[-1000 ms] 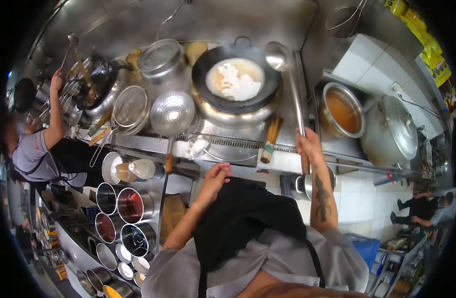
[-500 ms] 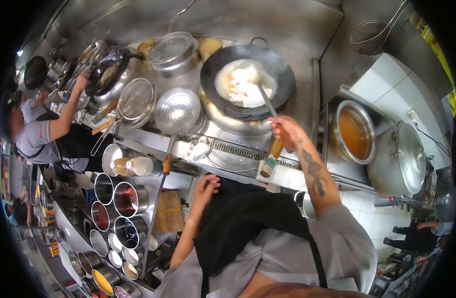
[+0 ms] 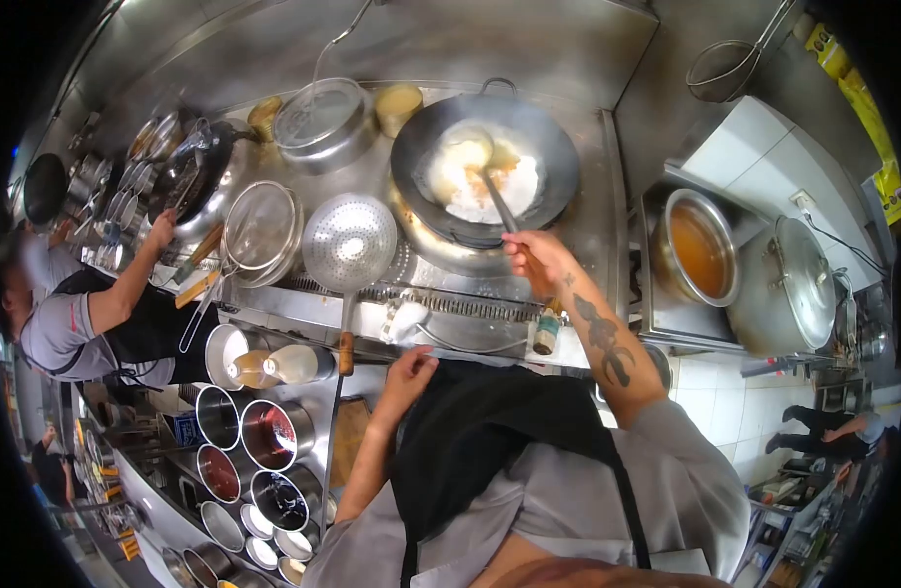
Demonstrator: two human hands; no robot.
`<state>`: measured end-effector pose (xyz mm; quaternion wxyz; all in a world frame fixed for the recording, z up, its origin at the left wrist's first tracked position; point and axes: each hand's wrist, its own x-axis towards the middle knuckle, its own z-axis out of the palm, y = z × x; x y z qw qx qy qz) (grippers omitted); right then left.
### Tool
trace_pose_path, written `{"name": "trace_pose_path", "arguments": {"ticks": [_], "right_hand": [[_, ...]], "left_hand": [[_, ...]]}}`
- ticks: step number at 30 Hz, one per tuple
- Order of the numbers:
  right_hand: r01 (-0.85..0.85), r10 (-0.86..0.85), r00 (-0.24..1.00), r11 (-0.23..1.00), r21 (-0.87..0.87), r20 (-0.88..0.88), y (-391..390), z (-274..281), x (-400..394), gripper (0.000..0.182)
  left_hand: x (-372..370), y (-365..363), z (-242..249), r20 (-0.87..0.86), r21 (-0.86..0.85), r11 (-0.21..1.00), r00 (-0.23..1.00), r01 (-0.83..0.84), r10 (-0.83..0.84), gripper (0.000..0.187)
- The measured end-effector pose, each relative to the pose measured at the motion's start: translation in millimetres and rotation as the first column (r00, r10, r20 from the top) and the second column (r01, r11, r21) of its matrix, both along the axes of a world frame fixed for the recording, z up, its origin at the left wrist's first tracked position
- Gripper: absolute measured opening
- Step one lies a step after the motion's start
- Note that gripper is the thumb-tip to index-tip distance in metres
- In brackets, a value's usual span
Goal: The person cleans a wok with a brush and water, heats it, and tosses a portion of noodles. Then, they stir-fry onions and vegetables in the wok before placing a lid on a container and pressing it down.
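Observation:
My right hand (image 3: 539,262) is closed around the handle of a ladle (image 3: 499,201). Its bowl sits in the white, bubbling liquid (image 3: 504,196) inside a black wok (image 3: 558,157), among yellowish-brown patches. The wok rests on the stove burner (image 3: 450,255). Loosely bent and holding nothing I can see, my left hand (image 3: 407,380) hangs beside the black apron (image 3: 480,412), close to the stove's front edge. A perforated skimmer (image 3: 350,240) with a wooden handle lies left of the wok.
A pot of brown liquid (image 3: 700,245) and a lidded pot (image 3: 789,284) stand right. Left are a wire strainer (image 3: 259,225), squeeze bottles (image 3: 299,363) and several sauce containers (image 3: 274,431). A co-worker (image 3: 88,318) handles another wok (image 3: 210,167). A brush (image 3: 547,331) lies at the stove front.
My right hand and the ladle have moved left, the ladle bowl now at the liquid's upper left. My left hand has stayed by the apron. The view has shifted slightly.

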<state>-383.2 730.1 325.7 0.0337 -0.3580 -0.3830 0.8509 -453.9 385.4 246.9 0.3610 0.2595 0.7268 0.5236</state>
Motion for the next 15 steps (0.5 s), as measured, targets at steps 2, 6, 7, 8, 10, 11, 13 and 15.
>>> {"name": "trace_pose_path", "arguments": {"ticks": [2, 6, 7, 8, 10, 11, 13, 15], "right_hand": [[0.026, -0.038, 0.995, 0.992, -0.127, -0.093, -10.4, 17.8, 27.1, 0.015], [-0.112, 0.100, 0.993, 0.955, 0.276, 0.057, 13.4, 7.8, 74.5, 0.016], [-0.192, 0.135, 0.978, 0.887, 0.420, 0.161, 19.0, -4.2, 76.1, 0.018], [-0.278, 0.150, 0.952, 0.792, 0.543, 0.267, 24.0, -16.7, 77.7, 0.019], [-0.295, 0.004, 0.935, 0.562, 0.773, 0.355, 4.7, -20.9, 58.2, 0.012], [-0.312, -0.079, 0.923, 0.422, 0.851, 0.377, -7.0, -23.3, 48.4, 0.008], [-0.147, -0.058, 0.966, 0.684, 0.715, 0.253, -19.4, -39.3, 35.4, 0.006], [-0.039, -0.043, 0.986, 0.880, 0.473, 0.160, -22.0, -32.8, 31.3, 0.009]], "left_hand": [[-3.6, -4.0, -1.3, -0.033, 0.000, 0.999, 0.998, 0.054, -0.053, 0.033], [-12.4, -17.8, -25.8, -0.067, 0.035, 0.997, 0.996, 0.067, -0.065, 0.032], [-13.1, -19.7, -26.9, -0.064, 0.047, 0.997, 0.997, 0.056, -0.053, 0.031], [-14.7, -21.3, -28.0, -0.067, 0.036, 0.998, 0.996, 0.058, -0.056, 0.031], [-17.3, -22.0, -25.1, -0.074, 0.015, 0.998, 0.995, 0.066, -0.064, 0.031], [-17.2, -22.4, -22.2, -0.079, -0.002, 0.997, 0.993, 0.082, -0.082, 0.031], [-17.8, -21.2, -9.4, -0.095, -0.036, 0.993, 0.989, 0.109, -0.111, 0.032], [-21.1, -27.1, -9.7, -0.181, -0.110, 0.986, 0.972, 0.129, -0.148, 0.034]]}}
